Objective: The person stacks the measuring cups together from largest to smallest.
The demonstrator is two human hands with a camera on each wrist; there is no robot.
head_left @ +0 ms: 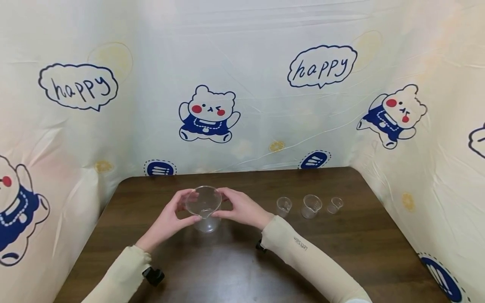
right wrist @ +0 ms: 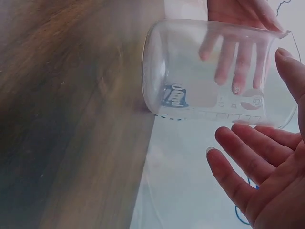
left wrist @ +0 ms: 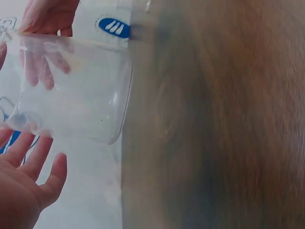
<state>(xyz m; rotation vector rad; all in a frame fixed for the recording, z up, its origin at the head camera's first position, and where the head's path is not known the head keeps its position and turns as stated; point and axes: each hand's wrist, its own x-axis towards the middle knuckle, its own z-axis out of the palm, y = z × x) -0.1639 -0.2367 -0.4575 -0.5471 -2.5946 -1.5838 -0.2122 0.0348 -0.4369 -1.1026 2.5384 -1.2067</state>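
A large clear glass beaker is upright at the left middle of the table, its spout facing the person. My left hand grips its rim from the left, thumb in front and fingers around the far side. From the right, my right hand holds the rim the same way. Printed marks show through the glass of the beaker in the right wrist view. Whether its base touches the table I cannot tell. To the right stand three smaller glass beakers: one, a wider one and the smallest.
The dark wooden table has rounded far corners. A pale curtain printed with bears hangs close behind it and along both sides. Each sleeve carries a black wrist device, such as the left one.
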